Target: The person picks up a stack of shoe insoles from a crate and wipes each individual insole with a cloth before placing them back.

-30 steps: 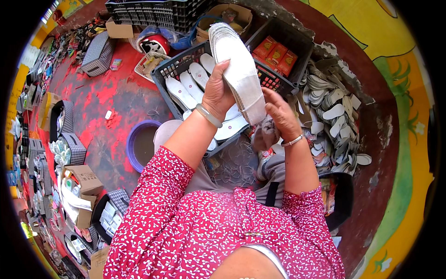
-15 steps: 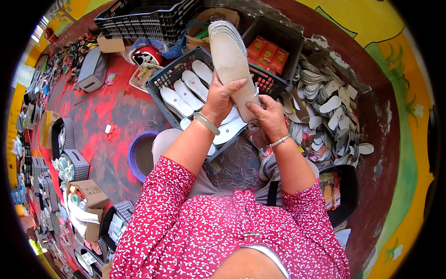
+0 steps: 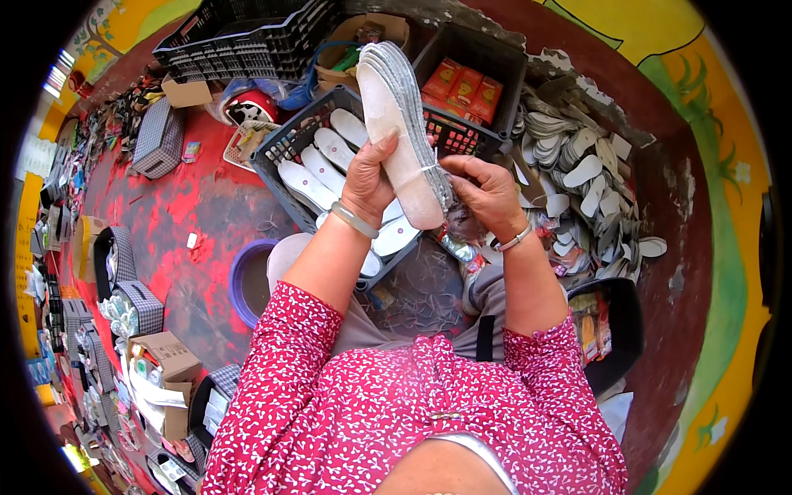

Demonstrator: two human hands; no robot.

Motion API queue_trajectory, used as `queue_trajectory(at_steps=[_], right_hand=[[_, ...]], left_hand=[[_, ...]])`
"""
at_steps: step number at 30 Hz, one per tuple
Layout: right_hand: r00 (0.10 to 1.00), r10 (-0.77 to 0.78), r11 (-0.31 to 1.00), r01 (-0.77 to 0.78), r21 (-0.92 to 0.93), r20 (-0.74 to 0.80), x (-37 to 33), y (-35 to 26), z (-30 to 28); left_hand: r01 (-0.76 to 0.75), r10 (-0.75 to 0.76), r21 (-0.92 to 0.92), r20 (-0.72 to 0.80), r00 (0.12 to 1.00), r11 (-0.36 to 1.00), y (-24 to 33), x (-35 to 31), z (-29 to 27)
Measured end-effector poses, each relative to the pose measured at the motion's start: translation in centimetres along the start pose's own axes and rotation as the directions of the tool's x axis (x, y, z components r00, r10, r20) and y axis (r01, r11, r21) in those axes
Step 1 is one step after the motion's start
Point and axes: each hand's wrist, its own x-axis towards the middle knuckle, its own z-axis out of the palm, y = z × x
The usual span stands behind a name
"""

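A stack of whitish-grey shoe insoles (image 3: 394,124) is held up in front of me, tilted, with the layered edges turned to the right. My left hand (image 3: 371,177) is closed around its left side, the thumb lying across the top insole. A thin white tie (image 3: 426,168) crosses the stack near the heel end. At the stack's right edge, my right hand (image 3: 487,190) pinches the end of this tie between thumb and fingers; the fingertips partly hide it. Below the stack, a grey plastic crate (image 3: 285,132) holds several white insoles (image 3: 334,150) side by side.
A big heap of loose insoles (image 3: 586,173) lies at the right by the wall. A black crate (image 3: 511,74) with red boxes stands behind. Left of my knee is a purple basin (image 3: 239,285). Stacked black crates (image 3: 239,49) stand at the far left, and a black tub (image 3: 623,330) sits near my right elbow.
The stack has turned more upright, showing its layered edge and the tie. My right hand has moved from gripping the heel end to pinching at the stack's right side.
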Motion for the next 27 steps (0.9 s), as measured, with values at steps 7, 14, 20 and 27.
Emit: queue_trajectory(at_steps=[7,14,20,27], right_hand=[[0.947,-0.311,0.819,0.309,-0.483,0.078,-0.2,-1.6,-1.0],[0.769,0.422,0.765,-0.018,-0.644,0.48,-1.2,-0.8,-2.2],[0.828,0.387,0.868,-0.178,-0.464,0.407,-2.2,-1.5,-2.9],[0.949,0.312,0.885,-0.271,0.38,-0.05,0.0,-1.8,-5.6]], left_hand=[[-0.128,0.13,0.019,-0.107,0.986,0.992,1.8,0.2,-0.2],[-0.412,0.311,-0.125,-0.47,0.826,0.903,4.7,1.1,-3.3],[-0.216,0.201,-0.099,-0.143,0.969,0.971,4.2,0.0,-1.5],[0.092,-0.121,0.251,0.102,0.987,0.964,2.1,-1.6,2.3]])
